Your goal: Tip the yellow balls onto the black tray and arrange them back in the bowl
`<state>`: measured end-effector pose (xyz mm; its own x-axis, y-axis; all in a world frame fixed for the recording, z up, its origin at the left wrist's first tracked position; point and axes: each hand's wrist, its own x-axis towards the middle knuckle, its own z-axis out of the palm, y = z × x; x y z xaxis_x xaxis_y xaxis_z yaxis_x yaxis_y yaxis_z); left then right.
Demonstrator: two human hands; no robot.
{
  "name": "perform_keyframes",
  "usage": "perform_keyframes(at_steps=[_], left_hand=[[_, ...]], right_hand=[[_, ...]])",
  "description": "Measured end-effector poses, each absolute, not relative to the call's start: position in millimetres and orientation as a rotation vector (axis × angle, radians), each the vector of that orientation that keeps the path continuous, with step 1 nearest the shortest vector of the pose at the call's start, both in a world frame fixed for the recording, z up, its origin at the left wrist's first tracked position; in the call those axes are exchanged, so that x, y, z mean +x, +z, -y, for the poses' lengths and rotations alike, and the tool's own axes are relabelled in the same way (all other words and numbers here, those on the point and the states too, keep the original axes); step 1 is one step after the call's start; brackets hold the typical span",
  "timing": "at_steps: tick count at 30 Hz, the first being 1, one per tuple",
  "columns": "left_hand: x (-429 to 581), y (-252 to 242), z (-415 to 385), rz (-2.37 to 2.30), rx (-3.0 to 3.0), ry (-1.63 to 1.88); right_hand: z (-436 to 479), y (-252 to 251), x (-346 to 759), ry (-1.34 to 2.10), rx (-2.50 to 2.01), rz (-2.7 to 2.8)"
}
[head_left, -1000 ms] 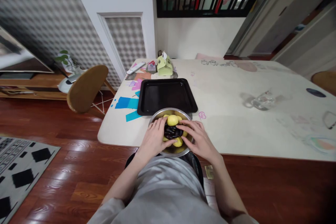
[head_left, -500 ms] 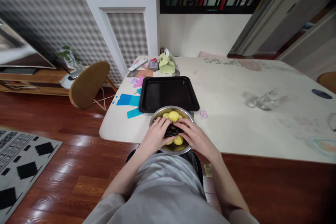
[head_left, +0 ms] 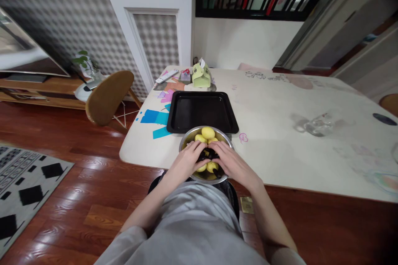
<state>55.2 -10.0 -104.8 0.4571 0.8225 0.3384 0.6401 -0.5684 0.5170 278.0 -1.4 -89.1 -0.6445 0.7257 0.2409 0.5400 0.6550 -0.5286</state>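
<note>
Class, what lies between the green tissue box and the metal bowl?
The black tray lies between the green tissue box and the metal bowl, as the head view shows; the bowl's rim hides part of the tray's near edge.

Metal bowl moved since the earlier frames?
No, no clear shift either way: the metal bowl keeps the same spot, just left of the pink doodle.
</note>
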Motion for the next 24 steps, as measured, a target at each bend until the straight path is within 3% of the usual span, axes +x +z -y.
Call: perform_keyframes(at_steps=[14,24], left_hand=[[55,-97,8,-1.122,2.125,0.958],[51,-85,-14,-1.086,1.850,1.352]], right_hand=[[-12,-94,279,0.581,-0.971,2.528],[-42,-74,260,0.745,-0.892,2.491]])
